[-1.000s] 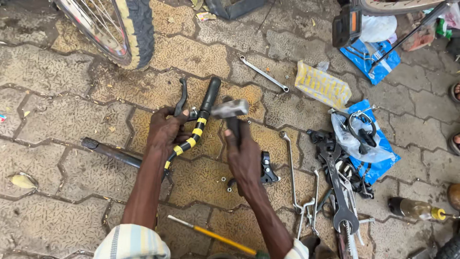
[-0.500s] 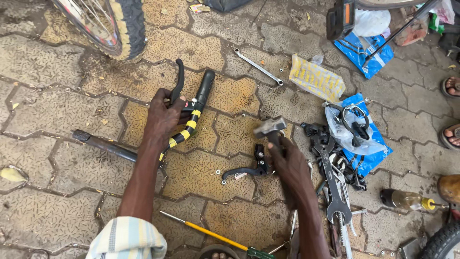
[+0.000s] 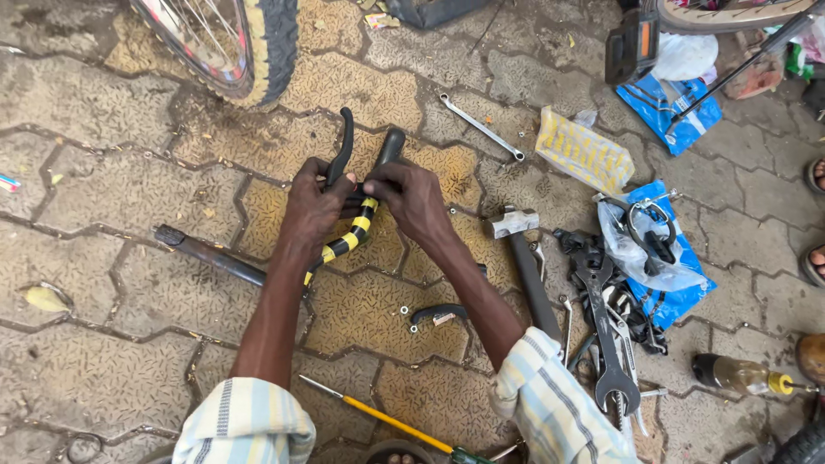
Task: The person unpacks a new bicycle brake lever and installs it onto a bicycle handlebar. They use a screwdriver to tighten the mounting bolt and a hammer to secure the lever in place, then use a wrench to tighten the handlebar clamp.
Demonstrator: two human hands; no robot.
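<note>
Grip: we see the left hand [image 3: 311,199] and the right hand [image 3: 411,196] both closed on the handlebar [image 3: 361,215], a black bar banded in yellow, lying on the paving stones [image 3: 129,189] in front of the person; the fingers of both wrap it near its forked upper end.
Left hand: thumb side against the curved black brake lever [image 3: 342,148], which rises from the bar.
Right hand: clamped just beside the left, over the base of the black grip [image 3: 388,148].
Doing it well, in our judgement: we would keep one hand as the anchor and let the other do the turning or pressing, with the bar's long end [image 3: 206,251] resting on the ground so that it cannot swing.
Small parts: washers or nuts [image 3: 404,309] lie loose on the stones between the forearms; we would keep the elbows off them.
Near the right arm: a hammer [image 3: 520,249] and a short curved black part [image 3: 440,313] lie close by.
Further right: spanners [image 3: 612,344] in a heap, a long spanner [image 3: 481,127] and a yellow packet [image 3: 583,151].
Near edge: a yellow-shafted screwdriver [image 3: 391,421].
Top: a bicycle wheel [image 3: 249,43].
</note>
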